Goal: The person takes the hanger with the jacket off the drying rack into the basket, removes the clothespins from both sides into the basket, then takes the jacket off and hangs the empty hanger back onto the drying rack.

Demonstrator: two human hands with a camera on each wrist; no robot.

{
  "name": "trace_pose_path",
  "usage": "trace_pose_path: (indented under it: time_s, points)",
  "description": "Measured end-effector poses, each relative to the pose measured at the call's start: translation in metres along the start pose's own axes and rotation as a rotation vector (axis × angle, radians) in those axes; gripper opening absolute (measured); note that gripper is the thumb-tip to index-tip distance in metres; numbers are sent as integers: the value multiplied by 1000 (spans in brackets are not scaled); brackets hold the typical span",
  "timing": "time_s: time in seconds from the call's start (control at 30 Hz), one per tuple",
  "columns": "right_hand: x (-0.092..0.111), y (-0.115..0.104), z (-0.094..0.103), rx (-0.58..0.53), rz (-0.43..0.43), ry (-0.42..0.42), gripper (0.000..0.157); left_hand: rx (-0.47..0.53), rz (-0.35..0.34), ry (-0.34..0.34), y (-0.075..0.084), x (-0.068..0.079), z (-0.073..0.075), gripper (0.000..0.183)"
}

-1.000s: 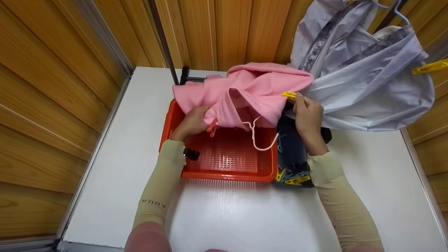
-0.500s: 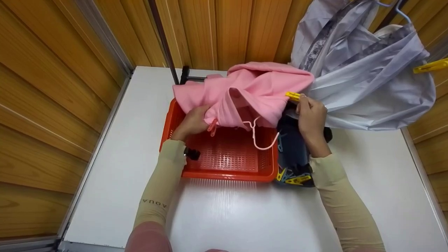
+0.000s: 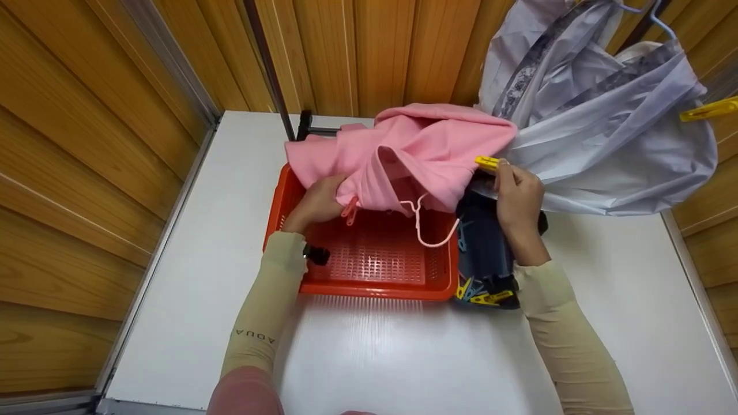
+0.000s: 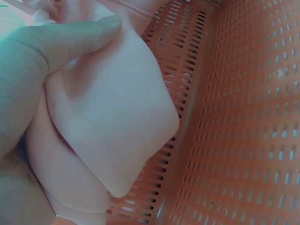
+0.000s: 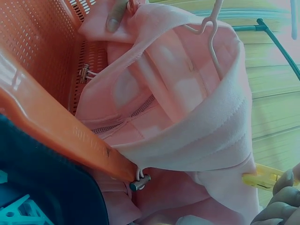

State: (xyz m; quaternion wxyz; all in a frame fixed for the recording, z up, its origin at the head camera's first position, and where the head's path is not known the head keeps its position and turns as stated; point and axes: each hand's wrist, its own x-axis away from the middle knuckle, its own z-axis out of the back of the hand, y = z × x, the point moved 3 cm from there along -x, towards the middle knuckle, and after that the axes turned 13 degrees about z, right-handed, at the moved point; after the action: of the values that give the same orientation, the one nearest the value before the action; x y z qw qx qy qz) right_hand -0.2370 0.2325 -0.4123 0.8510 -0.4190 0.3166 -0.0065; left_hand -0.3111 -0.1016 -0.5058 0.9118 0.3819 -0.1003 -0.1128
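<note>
Here, yellow clothespin (image 3: 486, 162) between right fingers (image 3: 505, 175)

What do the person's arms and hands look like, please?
The left hand and right hand wear no gloves. Pale yellowish sleeves reach both wrists; the left sleeve bears dark lettering. A dusty-pink sleeve shows above it, and a small black device sits at the left wrist.

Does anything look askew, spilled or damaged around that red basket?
Nothing looks spilled or damaged. Slightly odd: the pale hanger pokes hook-first from the bunched pink garment, out over the red basket, rather than hanging up. With the left hand gripping the garment, that may just be mid-handling.
</note>
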Motion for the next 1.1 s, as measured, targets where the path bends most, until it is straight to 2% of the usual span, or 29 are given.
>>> trace_pose_path:
  time_s: [0.4, 0.63, 0.93, 1.1]
  points:
    - [4, 5, 6, -45, 5, 52, 51, 20, 3, -31, 1, -3, -1, 44]
    - [6, 8, 13, -26, 4, 96, 53, -1, 1, -24, 1, -3, 0, 43]
    - [11, 15, 14, -15, -16, 35, 53, -26, 6, 11, 0, -1, 2, 43]
    - [16, 21, 14, 9, -30, 5, 54, -13, 3, -4, -1, 1, 0, 39]
